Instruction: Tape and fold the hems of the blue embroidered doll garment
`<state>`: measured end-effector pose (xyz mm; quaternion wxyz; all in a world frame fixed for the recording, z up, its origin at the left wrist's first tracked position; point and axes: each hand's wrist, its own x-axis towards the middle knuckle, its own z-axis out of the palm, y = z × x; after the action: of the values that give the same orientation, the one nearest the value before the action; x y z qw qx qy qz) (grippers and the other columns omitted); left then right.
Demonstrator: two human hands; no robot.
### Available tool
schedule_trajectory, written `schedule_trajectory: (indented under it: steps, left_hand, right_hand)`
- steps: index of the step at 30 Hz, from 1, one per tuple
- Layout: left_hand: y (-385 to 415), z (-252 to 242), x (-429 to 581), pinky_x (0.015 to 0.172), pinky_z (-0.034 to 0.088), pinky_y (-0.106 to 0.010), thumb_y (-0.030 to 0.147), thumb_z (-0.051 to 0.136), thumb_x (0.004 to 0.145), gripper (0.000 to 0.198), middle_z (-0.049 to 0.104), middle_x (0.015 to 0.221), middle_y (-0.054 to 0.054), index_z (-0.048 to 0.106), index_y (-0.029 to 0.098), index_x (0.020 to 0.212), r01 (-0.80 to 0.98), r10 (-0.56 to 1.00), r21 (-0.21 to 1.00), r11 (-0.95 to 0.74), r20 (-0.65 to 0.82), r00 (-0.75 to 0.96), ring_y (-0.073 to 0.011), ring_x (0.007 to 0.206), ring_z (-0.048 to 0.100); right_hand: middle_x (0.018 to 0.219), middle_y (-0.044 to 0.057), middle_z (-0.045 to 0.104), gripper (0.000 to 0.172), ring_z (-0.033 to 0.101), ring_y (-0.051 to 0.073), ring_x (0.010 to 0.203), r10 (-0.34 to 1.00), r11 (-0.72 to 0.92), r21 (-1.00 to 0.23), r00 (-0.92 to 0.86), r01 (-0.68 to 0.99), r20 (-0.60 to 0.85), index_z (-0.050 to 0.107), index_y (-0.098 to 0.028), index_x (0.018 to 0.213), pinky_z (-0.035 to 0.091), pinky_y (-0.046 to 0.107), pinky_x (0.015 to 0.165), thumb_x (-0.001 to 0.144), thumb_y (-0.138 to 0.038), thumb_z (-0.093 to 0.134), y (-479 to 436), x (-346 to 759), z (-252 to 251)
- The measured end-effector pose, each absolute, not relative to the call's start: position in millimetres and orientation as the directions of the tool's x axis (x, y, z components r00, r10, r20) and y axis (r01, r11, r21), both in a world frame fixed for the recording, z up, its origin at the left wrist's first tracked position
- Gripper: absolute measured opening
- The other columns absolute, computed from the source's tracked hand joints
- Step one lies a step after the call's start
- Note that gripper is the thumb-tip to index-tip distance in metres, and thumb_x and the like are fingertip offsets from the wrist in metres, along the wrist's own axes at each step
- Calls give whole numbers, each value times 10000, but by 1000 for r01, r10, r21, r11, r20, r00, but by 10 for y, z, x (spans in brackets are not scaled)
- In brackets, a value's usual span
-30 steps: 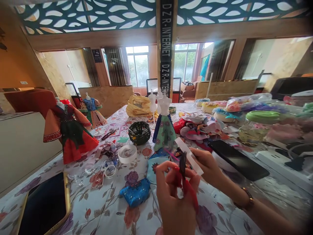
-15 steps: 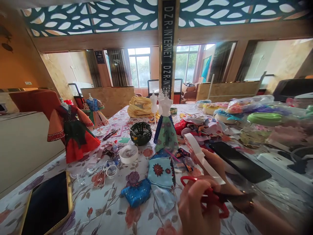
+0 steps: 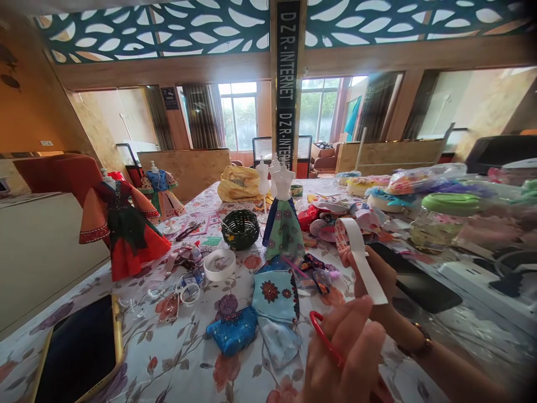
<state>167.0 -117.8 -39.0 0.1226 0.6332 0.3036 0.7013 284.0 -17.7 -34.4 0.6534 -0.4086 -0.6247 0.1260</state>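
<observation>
My left hand is low in the middle, closed round red-handled scissors; only the red loop shows, the blades are hidden. Just above it my right hand, with a bracelet on the wrist, pinches a white strip that curls over at its top end. Both hands hover above a floral tablecloth. Close in front lie a teal embroidered doll garment and a shiny blue one.
A small mannequin in a green skirt, a dark wicker basket, a white tape roll and a red doll dress stand further back. One phone lies near left, a black phone right, beside a green-lidded jar.
The left hand with the scissors dropped from upright in front of the strip to low at the frame's bottom. The right hand lifted the white strip up and to the right.
</observation>
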Motion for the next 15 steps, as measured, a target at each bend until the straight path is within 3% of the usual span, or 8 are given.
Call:
schedule_trajectory:
  steps: [5, 12, 15]
  left_hand:
    - [-1075, -391, 1586, 888, 550, -377, 26, 551, 822, 486, 662, 1207, -42, 540, 339, 1193, 162, 654, 664, -730, 748, -117, -230, 1108, 627]
    - [-837, -221, 1304, 815, 546, -304, 91, 519, 853, 453, 658, 1176, -78, 401, 293, 1242, 112, 798, 795, -597, 602, -25, -178, 1024, 654]
    - [-740, -175, 1159, 642, 542, -247, 112, 533, 829, 498, 686, 1051, -64, 336, 270, 1258, 127, 869, 867, -481, 491, -61, -148, 778, 685]
  right_hand:
    - [521, -14, 476, 305, 396, 178, 474, 636, 629, -697, 289, 344, 716, 507, -265, 665, 301, 310, 447, 867, -493, 498, -205, 2812, -211]
    - [513, -37, 417, 319, 349, 143, 466, 610, 605, -715, 373, 351, 699, 504, -239, 622, 269, 273, 427, 863, -446, 534, -150, 2829, -202]
    - [528, -36, 430, 318, 352, 131, 482, 612, 613, -712, 363, 343, 703, 509, -228, 624, 277, 260, 430, 861, -438, 539, -141, 2818, -216]
